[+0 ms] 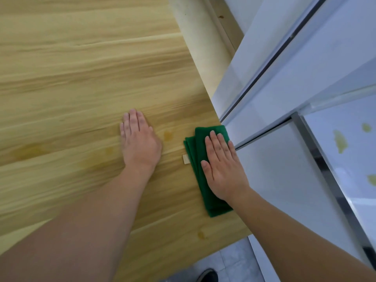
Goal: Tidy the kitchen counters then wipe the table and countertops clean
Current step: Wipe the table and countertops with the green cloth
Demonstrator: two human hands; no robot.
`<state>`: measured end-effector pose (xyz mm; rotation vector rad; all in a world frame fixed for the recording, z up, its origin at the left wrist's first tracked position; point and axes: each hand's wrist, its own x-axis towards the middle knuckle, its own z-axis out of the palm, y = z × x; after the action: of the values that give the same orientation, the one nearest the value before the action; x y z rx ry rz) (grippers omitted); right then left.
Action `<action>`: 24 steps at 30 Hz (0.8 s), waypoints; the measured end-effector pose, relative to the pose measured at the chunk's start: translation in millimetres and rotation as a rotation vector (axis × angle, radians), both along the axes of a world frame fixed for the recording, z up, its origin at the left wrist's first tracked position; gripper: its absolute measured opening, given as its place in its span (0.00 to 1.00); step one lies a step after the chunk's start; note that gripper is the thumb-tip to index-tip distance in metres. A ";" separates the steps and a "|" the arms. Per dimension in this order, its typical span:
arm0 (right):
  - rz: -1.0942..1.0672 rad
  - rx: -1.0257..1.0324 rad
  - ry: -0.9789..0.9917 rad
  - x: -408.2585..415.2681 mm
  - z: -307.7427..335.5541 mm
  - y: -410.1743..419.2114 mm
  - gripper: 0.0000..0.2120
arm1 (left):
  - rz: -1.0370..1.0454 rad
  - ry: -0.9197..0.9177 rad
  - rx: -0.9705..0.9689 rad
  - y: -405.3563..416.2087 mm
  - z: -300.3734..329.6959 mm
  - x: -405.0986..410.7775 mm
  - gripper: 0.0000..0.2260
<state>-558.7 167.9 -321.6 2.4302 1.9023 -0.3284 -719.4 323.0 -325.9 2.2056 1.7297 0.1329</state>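
Right hand (222, 168) flat, fingers straight, pressing green cloth (200, 181) at table (71, 78) edge. Left hand (139, 142) flat, resting on wood, gripping nothing.

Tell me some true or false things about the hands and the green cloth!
1. The right hand lies flat on the green cloth. True.
2. The left hand holds the cloth. False: it rests on the bare wooden table.
3. The cloth is spread out wide. False: it is folded into a strip.
4. The cloth lies near the table's right edge. True.
5. Yellowish stains show on the wood. True.
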 end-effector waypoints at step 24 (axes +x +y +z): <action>0.030 -0.049 0.015 -9.0 5.1 -93.8 0.30 | 0.031 -0.002 0.083 -14.0 -6.2 3.4 0.26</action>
<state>-567.8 74.1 -316.5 2.3734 1.9107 -0.3888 -716.0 309.0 -332.2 2.2363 1.7882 0.2181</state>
